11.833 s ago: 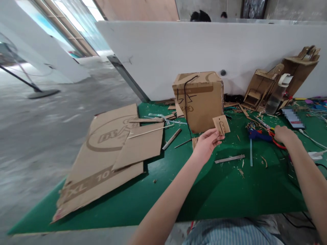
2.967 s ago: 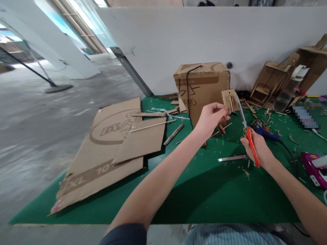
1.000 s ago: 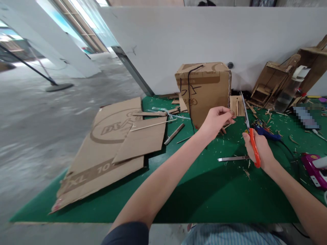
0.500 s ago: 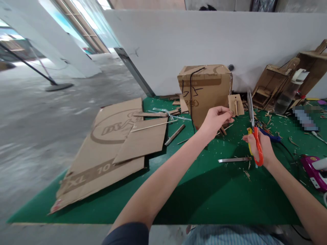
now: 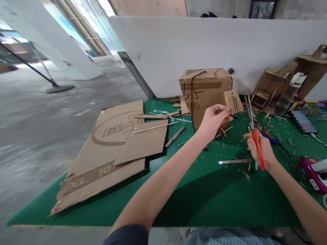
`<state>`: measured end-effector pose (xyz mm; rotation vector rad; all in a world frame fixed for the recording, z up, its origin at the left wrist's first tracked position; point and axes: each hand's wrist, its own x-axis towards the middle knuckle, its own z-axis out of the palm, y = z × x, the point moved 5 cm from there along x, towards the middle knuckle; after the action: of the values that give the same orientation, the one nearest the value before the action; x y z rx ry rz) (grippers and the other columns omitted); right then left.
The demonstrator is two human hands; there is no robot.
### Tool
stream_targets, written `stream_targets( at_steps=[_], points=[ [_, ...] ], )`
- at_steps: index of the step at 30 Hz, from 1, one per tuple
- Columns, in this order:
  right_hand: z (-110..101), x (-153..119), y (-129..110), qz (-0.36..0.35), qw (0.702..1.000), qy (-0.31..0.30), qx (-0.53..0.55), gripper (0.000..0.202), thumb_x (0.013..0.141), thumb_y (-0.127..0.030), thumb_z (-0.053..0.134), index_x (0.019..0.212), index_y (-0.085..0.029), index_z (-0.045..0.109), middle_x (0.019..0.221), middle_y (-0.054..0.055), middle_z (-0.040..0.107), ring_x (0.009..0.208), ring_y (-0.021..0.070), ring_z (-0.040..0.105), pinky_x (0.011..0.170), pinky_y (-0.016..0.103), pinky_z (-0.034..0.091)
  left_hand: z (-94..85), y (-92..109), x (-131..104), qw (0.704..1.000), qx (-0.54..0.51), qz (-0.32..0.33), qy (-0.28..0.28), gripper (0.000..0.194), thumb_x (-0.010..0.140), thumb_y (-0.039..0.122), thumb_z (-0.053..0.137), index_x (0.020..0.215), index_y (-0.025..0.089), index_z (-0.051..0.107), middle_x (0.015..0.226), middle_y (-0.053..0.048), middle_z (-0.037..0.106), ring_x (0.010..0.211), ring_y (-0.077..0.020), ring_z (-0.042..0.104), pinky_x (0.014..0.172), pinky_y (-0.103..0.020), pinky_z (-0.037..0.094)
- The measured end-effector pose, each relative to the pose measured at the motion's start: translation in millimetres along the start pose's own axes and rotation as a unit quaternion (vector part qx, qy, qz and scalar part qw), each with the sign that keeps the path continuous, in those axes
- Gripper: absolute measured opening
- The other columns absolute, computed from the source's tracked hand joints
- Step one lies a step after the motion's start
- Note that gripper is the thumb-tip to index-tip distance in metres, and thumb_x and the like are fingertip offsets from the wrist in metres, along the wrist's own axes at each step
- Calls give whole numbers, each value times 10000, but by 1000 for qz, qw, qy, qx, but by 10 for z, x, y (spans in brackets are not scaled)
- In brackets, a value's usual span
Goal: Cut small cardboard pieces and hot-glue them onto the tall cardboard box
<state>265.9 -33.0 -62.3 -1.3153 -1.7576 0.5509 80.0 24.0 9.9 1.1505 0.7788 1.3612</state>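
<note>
Between its thumb and fingers, my left hand (image 5: 214,119) pinches a small cardboard piece (image 5: 229,99) by its lower left corner. The piece has a small hole near its top and a narrow strip on its face. My right hand (image 5: 263,148) grips a pair of scissors (image 5: 258,149) with orange and yellow handles, blades pointing up and slightly parted, just right of the piece. Behind my left hand stands a cardboard box (image 5: 206,86) with a black cord over it. A flat metal strip (image 5: 234,161) lies on the table below my hands.
Flat cardboard sheets (image 5: 102,136) cover the left of the green table (image 5: 204,204). At right are a bottle (image 5: 283,100), a phone (image 5: 304,121), a purple glue gun (image 5: 313,173) and a blue-handled tool (image 5: 272,139). Wooden frames (image 5: 274,81) lean on the white panel. Wood scraps are scattered around.
The cardboard piece has tilted and shifted slightly left in my left hand. My right hand and the scissors have moved a little lower, still close to it.
</note>
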Motion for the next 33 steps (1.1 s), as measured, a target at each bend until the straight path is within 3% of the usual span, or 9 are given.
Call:
stream_targets(
  at_steps=[5,11,15,19,22,29,33],
  points=[
    [12,0,-47,-6,1000,-18,-24,600,890,-595,470,1241,-115,549,980,134,705,767,253,693,696,383,568,-41,64,25,999,-2,36,13,104,793,151,667,730,142,584,662,10,611,579,-73,590,646,-224,510],
    [-1,-18,19,-4,1000,19,14,580,914,-577,462,1305,-150,494,1048,126,705,658,191,663,638,339,558,-12,54,10,998,50,29,30,98,808,149,631,741,158,560,612,25,591,580,-72,584,640,-209,499],
    [-45,-8,16,-10,999,31,-13,531,925,-551,451,1275,-158,518,1037,121,709,685,202,676,672,348,555,-20,85,-10,991,114,51,37,105,806,182,630,747,176,544,626,24,586,587,-90,569,615,-228,472],
    [-90,14,-23,-43,993,36,-108,540,911,-540,463,1257,-132,536,1050,156,703,895,282,697,776,390,546,-90,230,-57,948,267,150,90,102,763,177,652,725,192,559,657,22,595,604,-107,537,617,-246,415],
    [-89,16,-48,-55,987,33,-146,624,898,-557,483,1324,-102,475,1025,169,702,917,311,689,785,414,537,-98,337,-129,911,339,201,124,97,743,181,660,713,202,570,662,20,607,626,-122,535,653,-259,390],
    [-6,-27,-216,-40,980,12,-193,650,911,-581,441,1347,-98,449,892,124,687,711,265,664,670,382,518,-28,398,-232,878,416,187,147,102,759,236,640,710,217,553,657,4,596,666,-161,516,668,-284,330],
    [32,-37,-251,-45,976,20,-210,638,921,-588,407,1311,-88,479,867,142,677,734,280,666,653,378,512,1,397,-256,880,412,184,148,104,745,229,634,704,222,539,666,-2,582,687,-174,502,656,-287,294]
  ],
)
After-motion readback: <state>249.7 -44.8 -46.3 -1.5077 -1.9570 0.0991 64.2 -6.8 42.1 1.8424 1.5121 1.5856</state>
